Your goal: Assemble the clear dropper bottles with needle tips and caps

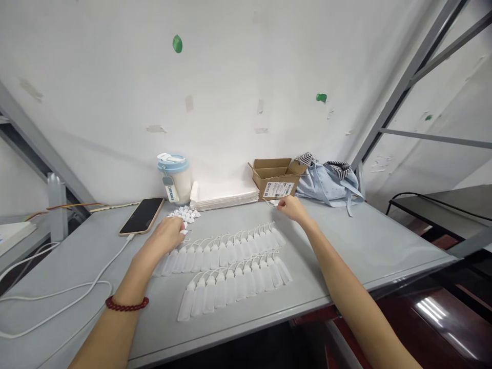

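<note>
My left hand is closed at the near edge of a pile of small white pieces, with one small white piece at its fingertips. In front of the cardboard box, my right hand pinches a small white piece with a thin tail. Between my arms lie two rows of flat, translucent white plastic pieces, a back row and a front row. Each has a narrow neck and a thin white cord. My left hand partly covers the back row's left end.
Behind the pile stand a lidded cup and a stack of white sheets or envelopes. A phone with a white charging cable lies left. A light blue cloth bag sits right of the box on the grey table.
</note>
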Demonstrator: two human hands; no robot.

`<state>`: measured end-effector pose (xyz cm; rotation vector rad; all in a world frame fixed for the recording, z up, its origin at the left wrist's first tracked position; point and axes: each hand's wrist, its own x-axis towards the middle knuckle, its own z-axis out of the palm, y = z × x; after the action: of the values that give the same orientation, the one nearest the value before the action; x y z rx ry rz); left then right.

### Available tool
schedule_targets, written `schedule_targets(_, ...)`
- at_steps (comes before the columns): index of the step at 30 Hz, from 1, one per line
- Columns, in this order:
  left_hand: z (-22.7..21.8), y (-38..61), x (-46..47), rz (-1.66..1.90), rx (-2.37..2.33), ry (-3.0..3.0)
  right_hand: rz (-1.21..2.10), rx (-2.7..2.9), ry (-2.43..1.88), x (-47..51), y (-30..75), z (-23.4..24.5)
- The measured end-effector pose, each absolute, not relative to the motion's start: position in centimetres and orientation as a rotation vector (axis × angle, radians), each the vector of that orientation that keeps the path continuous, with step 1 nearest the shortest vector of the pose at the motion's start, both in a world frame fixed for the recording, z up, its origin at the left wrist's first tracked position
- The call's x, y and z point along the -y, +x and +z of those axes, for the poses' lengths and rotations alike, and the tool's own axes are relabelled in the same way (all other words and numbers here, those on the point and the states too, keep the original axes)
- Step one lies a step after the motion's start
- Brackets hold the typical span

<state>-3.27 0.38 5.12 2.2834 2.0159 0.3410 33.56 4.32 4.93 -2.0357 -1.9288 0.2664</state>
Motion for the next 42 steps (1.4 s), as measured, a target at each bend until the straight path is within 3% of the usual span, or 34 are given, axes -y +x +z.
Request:
schedule_targets(8,8.0,1.1,2.1,0.676,-1.828,2.127,0.927,2.129,-1.962,-2.0,33.2,6.9)
schedule_targets(17,7.2,2.1,2.4,0.839,-1.665,2.064,1.332,2.129,-1.901,-1.1,33.0,7.8)
schedule_targets(30,7.1,2.4,2.4,0.93,-1.488,2.072,1.256,2.036,-1.862,-1.8,33.3,7.3)
schedule_targets(37,7.4,3.5,2.9,1.015,-1.379,1.85,1.059,1.903,-1.5,-1.4,32.1,7.9)
schedule_targets(42,7.0,4.7,3.3,1.001,-1.235,1.613,1.121,1.764,-1.048,-0.3,29.1,7.4)
